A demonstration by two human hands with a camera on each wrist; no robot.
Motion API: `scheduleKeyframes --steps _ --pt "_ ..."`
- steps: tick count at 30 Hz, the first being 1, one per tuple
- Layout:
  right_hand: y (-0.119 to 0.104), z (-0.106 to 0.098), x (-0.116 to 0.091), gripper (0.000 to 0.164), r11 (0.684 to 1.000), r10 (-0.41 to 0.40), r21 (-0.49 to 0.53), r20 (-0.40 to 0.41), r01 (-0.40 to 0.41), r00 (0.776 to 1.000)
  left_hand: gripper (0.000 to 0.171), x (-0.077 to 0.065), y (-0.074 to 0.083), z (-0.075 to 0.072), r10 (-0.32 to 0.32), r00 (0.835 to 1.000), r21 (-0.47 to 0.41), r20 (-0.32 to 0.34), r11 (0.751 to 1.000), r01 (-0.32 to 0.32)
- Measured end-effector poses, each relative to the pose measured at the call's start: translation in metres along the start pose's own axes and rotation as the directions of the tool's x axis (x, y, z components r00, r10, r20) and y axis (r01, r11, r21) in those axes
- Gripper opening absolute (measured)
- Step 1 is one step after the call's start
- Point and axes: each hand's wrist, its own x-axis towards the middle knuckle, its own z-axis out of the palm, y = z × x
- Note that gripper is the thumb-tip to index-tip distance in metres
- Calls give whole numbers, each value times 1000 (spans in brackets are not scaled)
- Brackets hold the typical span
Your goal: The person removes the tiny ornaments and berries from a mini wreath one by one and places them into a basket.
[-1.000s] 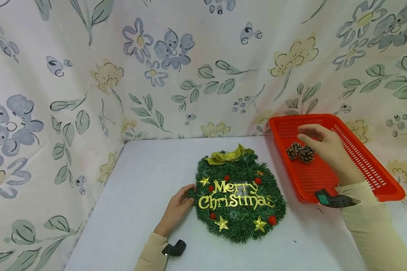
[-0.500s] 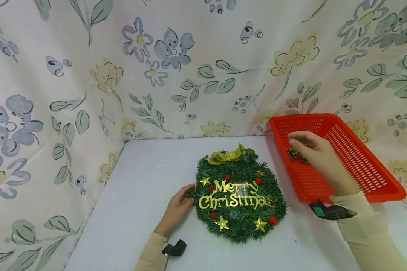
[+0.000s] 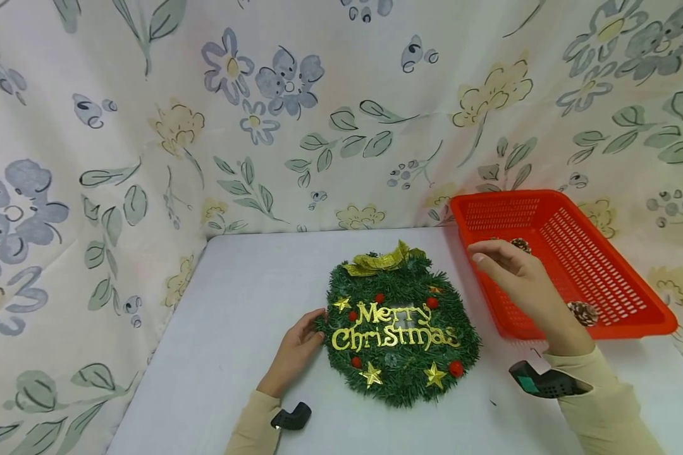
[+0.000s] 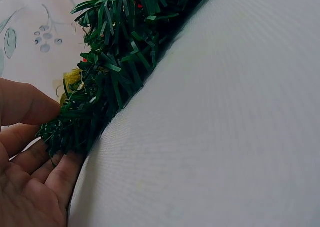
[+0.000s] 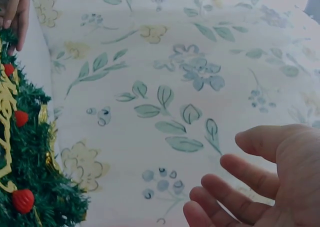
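Observation:
A green tinsel Christmas wreath [image 3: 404,385] lies on the white table, with gold "Merry Christmas" lettering [image 3: 395,338], gold stars, red balls and a gold bow at its top. My left hand [image 3: 296,347] grips the wreath's left edge; in the left wrist view its thumb [image 4: 30,103] lies over the greenery and the fingers are beneath. Above the near left side of the red basket [image 3: 620,249], my right hand [image 3: 518,281] hovers with relaxed fingers and nothing in them, as the right wrist view confirms. It partly hides the pine cones behind it.
One pine cone [image 3: 583,313] lies near the basket's front wall, and another pine cone [image 3: 520,245] shows at the back left. A floral curtain [image 3: 319,126] hangs behind and left of the table. A small dark scrap [image 3: 492,402] lies right of the wreath.
My right hand has moved down and left across the basket toward the wreath, uncovering a pine cone near the basket's front. The left hand and the wreath have stayed in place.

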Motion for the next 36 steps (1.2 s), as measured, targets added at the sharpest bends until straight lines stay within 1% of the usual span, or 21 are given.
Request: scheduleKeyframes --steps 5,11,15,19,22,26,32,36 --pt "-4 7 -10 27 999 -37 -8 5 37 999 52 0 -1 -1 5 1000 -1 8 1000 -5" --pt "-5 14 -21 26 1000 -26 -16 32 26 999 52 0 1 -1 -17 1000 -27 2 1000 17" --pt "-2 17 -27 26 999 -38 7 60 38 997 52 0 2 0 -18 1000 -37 2 999 19" --pt "0 21 -32 25 999 -38 23 93 36 995 52 0 2 -1 -16 1000 -30 7 999 16" --pt "2 23 -36 25 999 -32 9 105 31 994 52 0 1 -1 -14 1000 -20 10 1000 14" --pt "6 27 -41 26 999 -33 13 123 32 992 52 1 1 -1 -13 1000 -14 8 1000 14" --pt "15 34 -49 26 998 -37 60 156 28 987 52 0 1 -1 -14 1000 -17 7 1000 14" --pt "22 39 -54 26 997 -47 62 176 36 983 52 0 1 -1 -12 1000 -21 5 1000 12"
